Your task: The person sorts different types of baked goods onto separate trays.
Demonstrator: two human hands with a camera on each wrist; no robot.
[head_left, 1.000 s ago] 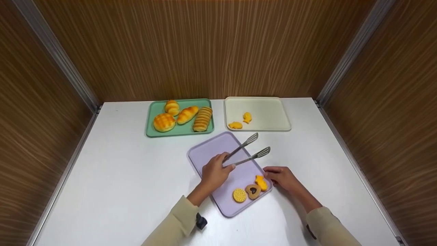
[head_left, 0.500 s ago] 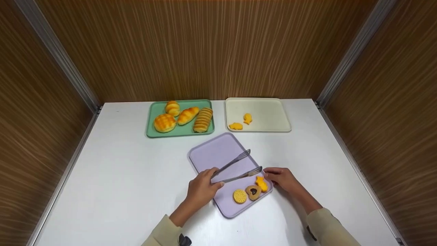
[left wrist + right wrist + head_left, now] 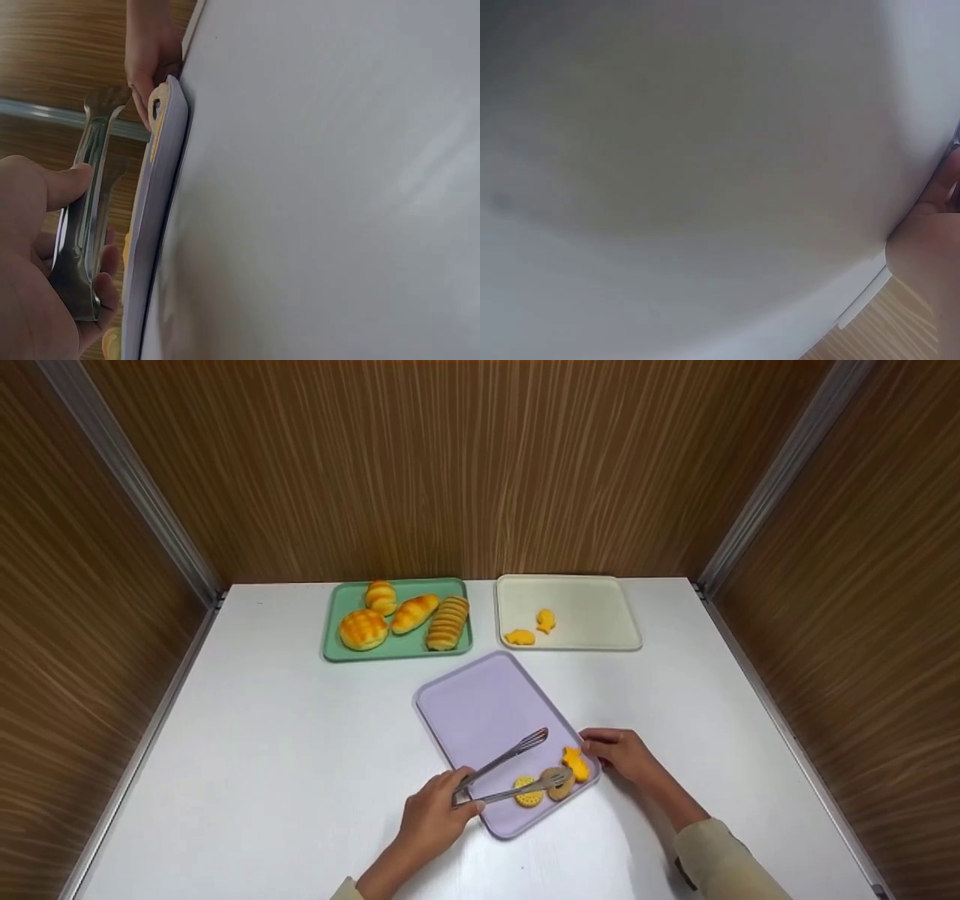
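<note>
My left hand (image 3: 435, 814) grips metal tongs (image 3: 504, 758) near their bent end, over the lower part of a lilac tray (image 3: 480, 697). The tongs' two arms stand spread with nothing between their slotted tips. One arm overlaps a round yellow cracker (image 3: 529, 800) and a heart-shaped cookie (image 3: 560, 792) in the head view. Beside the heart lies an orange fish-shaped cracker (image 3: 577, 766). With thumb and fingers, my right hand (image 3: 621, 751) holds the tray's right edge near that cracker. The left wrist view shows the tongs (image 3: 75, 277) between thumb and fingers.
At the back left, a green tray (image 3: 405, 645) bears several bread rolls (image 3: 364, 630). A cream tray (image 3: 592, 615) at the back right holds two fish-shaped crackers (image 3: 546, 620). Wood-patterned panels (image 3: 480, 472) enclose the white table (image 3: 300, 750) at the back and sides.
My left hand has drawn the tongs back toward me and left, from over the tray's far right edge to above the cookies. The right hand stays at the tray's edge.
</note>
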